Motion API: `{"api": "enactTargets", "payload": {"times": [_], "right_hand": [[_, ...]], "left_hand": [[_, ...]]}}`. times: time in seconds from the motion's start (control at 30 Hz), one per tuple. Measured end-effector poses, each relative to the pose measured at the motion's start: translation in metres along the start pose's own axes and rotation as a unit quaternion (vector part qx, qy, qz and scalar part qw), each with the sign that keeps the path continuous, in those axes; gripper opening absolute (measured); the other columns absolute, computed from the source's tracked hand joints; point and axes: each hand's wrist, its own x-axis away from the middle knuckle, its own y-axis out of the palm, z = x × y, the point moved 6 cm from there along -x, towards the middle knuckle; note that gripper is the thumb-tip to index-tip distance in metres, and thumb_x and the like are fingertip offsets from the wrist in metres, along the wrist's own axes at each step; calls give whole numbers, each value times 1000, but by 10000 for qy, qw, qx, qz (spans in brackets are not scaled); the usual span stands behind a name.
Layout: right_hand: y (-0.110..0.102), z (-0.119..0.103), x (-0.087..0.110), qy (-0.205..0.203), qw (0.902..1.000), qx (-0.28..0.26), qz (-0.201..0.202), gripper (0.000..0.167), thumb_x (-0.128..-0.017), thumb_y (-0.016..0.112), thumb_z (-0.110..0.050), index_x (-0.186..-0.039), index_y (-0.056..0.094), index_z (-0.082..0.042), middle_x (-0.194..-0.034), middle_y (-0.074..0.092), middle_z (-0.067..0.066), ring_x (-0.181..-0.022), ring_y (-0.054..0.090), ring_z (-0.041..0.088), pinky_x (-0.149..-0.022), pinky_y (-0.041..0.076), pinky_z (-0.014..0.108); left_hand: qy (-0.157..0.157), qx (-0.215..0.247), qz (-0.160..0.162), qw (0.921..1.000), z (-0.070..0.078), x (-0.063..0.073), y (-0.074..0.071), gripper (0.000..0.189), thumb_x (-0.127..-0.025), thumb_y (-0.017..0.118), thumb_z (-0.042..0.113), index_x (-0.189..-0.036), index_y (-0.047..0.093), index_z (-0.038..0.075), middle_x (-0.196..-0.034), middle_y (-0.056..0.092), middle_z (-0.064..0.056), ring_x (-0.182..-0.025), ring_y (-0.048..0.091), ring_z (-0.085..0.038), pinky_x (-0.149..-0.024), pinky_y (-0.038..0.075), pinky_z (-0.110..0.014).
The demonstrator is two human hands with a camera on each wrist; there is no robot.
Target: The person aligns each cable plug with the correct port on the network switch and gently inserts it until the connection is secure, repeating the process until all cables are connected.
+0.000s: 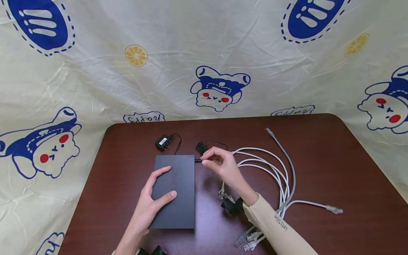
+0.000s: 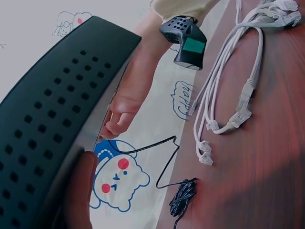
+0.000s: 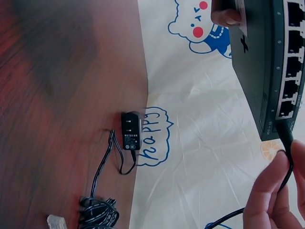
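A flat dark grey network switch (image 1: pixel 185 202) is held by my left hand (image 1: pixel 151 198), which grips it from the left edge with thumb and a finger spread over the top face. In the right wrist view its row of Ethernet ports (image 3: pixel 295 40) shows. My right hand (image 1: pixel 224 168) pinches the black power cord's plug (image 3: pixel 284 132) at the end of that port row, at the power socket. The plug's tip is hidden at the casing. From the left wrist, vent holes (image 2: pixel 52 114) show along the switch's side.
Behind the switch lies the black power adapter (image 1: pixel 163 142), its prongs exposed. The cord's bundled coil (image 1: pixel 201 148) sits beyond my right hand. Looped white and grey Ethernet cables (image 1: pixel 280 170) spread on the right of the brown table (image 1: pixel 334 159). A patterned cloth (image 1: pixel 172 92) hangs behind.
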Motion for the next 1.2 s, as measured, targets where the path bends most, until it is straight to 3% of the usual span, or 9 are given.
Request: {"api": "enactTargets", "payload": {"times": [0.17,0.4,0.67,0.9,1.07,1.2], "right_hand": [[-5,3,0,227,9993,188,-223,8,-85,64,9,-93,64,9,-95,62,22,-77,59,15,-61,46,24],[-23,-1,7,101,9993,206,-285,17,-87,62,9,-103,62,11,-109,57,21,-84,58,22,-67,50,27],[-53,2,19,373,9965,749,-2,16,-87,61,9,-104,62,10,-99,65,3,-78,61,12,-70,52,27],[-69,23,30,755,9925,947,138,15,-87,61,8,-102,62,11,-101,62,18,-72,58,13,-63,50,26],[-77,40,36,1096,9888,992,217,17,-87,60,9,-103,60,13,-94,63,7,-70,59,17,-62,50,28],[-82,50,41,1338,9834,1186,298,19,-85,61,9,-104,62,11,-94,62,17,-67,58,20,-60,49,29]], "left_hand": [[100,174,121,9997,-2,-2,1,59,-81,72,6,-132,53,29,-114,50,-14,-95,56,-34,-70,51,-46],[42,291,275,9992,-3,-2,-2,58,-81,72,5,-131,54,27,-116,48,-14,-97,53,-34,-68,51,-46],[54,332,307,9990,-4,-2,-5,57,-82,71,4,-132,53,25,-119,46,-14,-98,52,-34,-68,51,-46],[91,337,404,9986,-7,-1,-8,57,-82,71,3,-132,53,25,-120,47,-12,-99,53,-33,-70,51,-46],[100,394,434,9982,-7,-1,-9,56,-83,70,3,-132,52,23,-120,45,-14,-95,55,-33,-67,52,-45],[70,379,435,9983,-7,-1,-10,55,-84,70,5,-132,52,24,-119,44,-15,-94,55,-32,-67,52,-44]]}}
